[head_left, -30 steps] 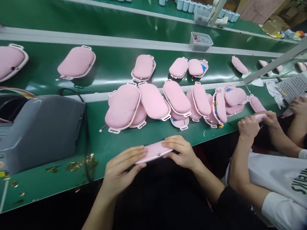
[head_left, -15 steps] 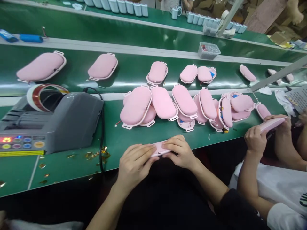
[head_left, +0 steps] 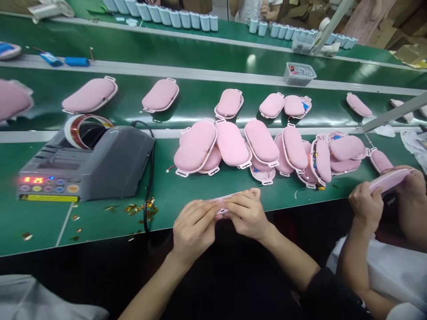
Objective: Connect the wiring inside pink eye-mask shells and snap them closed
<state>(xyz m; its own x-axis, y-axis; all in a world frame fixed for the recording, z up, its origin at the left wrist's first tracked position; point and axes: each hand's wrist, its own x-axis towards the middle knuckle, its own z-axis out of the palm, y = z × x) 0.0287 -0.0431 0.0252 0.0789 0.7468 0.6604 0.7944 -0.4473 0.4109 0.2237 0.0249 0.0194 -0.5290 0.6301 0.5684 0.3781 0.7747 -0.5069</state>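
we had our left hand [head_left: 195, 224] and right hand [head_left: 248, 215] clamped close together on a pink case [head_left: 223, 212], probably to steady it from both sides.

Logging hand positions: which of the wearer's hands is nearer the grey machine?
Left. The left hand is to the right of the grey machine; the right hand is farther right.

Case [head_left: 223, 211] before piled cases [head_left: 262, 141], tape dispenser [head_left: 125, 160] left, tub [head_left: 298, 81] behind
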